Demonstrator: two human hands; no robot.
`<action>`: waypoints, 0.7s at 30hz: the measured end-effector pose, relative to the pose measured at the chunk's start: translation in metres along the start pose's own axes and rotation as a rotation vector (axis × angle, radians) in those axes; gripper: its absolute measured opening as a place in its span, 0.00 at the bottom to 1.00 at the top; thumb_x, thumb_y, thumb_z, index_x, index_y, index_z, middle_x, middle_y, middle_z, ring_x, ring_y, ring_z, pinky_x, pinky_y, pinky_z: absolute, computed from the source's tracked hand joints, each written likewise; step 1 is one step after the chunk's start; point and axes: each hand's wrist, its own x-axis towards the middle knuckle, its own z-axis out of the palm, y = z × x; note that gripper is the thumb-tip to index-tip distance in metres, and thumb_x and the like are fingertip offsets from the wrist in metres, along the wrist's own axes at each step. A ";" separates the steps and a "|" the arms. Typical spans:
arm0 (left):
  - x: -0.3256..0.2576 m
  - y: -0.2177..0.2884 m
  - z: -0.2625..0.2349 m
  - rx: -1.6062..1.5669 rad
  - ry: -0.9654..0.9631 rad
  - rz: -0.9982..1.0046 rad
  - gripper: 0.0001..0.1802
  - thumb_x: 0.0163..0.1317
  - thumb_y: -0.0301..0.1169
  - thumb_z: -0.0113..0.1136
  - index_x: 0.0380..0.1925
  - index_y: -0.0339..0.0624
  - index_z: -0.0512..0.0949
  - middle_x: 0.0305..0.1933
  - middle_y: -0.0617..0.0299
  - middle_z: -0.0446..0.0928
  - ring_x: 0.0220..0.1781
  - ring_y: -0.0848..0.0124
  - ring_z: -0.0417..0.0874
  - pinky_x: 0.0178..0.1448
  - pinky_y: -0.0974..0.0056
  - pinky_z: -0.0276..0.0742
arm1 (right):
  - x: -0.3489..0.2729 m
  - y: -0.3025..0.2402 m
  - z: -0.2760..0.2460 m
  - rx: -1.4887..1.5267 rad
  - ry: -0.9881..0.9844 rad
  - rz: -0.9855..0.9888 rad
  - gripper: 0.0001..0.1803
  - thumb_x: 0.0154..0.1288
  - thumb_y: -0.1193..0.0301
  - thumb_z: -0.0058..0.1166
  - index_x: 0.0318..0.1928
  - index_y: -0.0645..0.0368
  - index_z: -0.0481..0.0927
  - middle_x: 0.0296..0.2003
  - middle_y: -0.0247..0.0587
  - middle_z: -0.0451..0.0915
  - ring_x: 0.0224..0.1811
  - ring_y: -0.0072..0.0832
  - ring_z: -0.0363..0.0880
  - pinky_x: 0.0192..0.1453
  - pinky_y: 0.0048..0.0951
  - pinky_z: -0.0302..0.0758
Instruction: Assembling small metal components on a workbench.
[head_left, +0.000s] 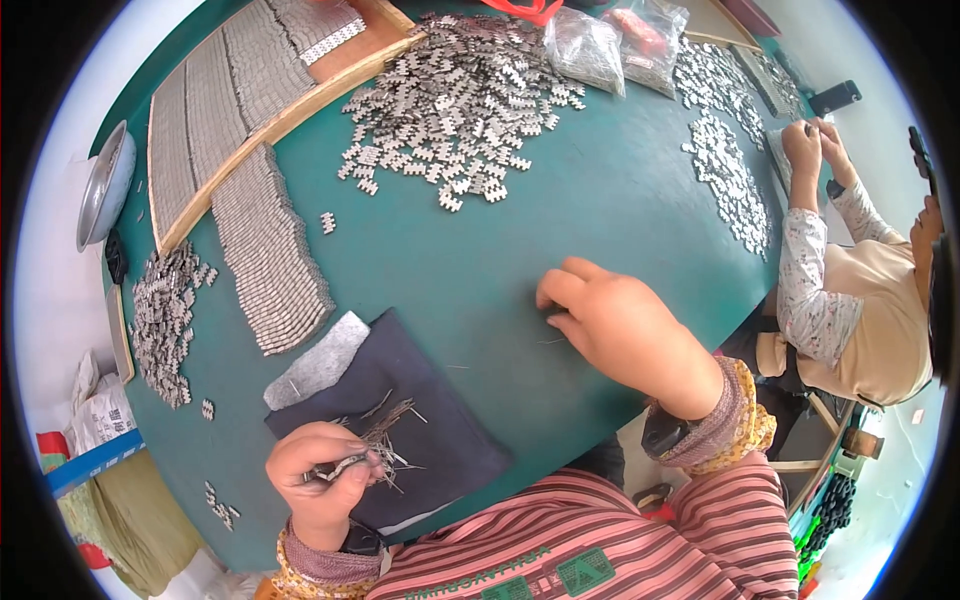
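Note:
My left hand [318,472] is closed in a pinch on a small metal piece [345,465] at the near left, above a folded dark cloth [440,400]. Beside its fingertips, a loose heap of thin metal pins [385,432] lies on the cloth. My right hand [615,325] is over the green tabletop to the right, thumb and fingers curled together. Something dark shows at those fingertips, too small to name. A thin pin [550,342] lies near that thumb. A grey felt-like scrap [325,360] rests along the cloth's far-left edge.
A large heap of toothed metal pieces [440,110] spreads at the far middle, a smaller heap [165,325] at left. Rows of stacked pieces [270,250] lie beside a wooden-edged tray [300,105]. Plastic bags [585,50] stand at the back. A co-worker [850,290] works at right.

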 end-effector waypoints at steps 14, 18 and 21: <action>0.006 0.007 0.001 0.062 -0.012 -0.002 0.07 0.49 0.20 0.67 0.28 0.30 0.80 0.25 0.52 0.80 0.25 0.69 0.83 0.29 0.69 0.80 | 0.007 -0.075 -0.004 1.583 -0.325 -0.501 0.15 0.59 0.84 0.62 0.48 0.70 0.77 0.41 0.54 0.81 0.41 0.37 0.82 0.40 0.30 0.79; 0.000 0.003 0.001 -0.010 -0.003 0.006 0.06 0.49 0.17 0.66 0.29 0.29 0.80 0.27 0.52 0.80 0.26 0.68 0.84 0.30 0.69 0.81 | 0.006 -0.088 0.004 1.652 -0.318 -0.634 0.15 0.60 0.86 0.59 0.46 0.63 0.75 0.37 0.34 0.78 0.31 0.17 0.78 0.34 0.18 0.73; -0.002 0.000 0.003 -0.047 0.023 0.018 0.06 0.50 0.17 0.66 0.29 0.29 0.80 0.27 0.52 0.80 0.26 0.69 0.84 0.30 0.69 0.81 | 0.007 -0.091 0.013 1.690 -0.242 -0.683 0.14 0.60 0.86 0.61 0.46 0.74 0.75 0.39 0.45 0.80 0.37 0.20 0.81 0.36 0.18 0.78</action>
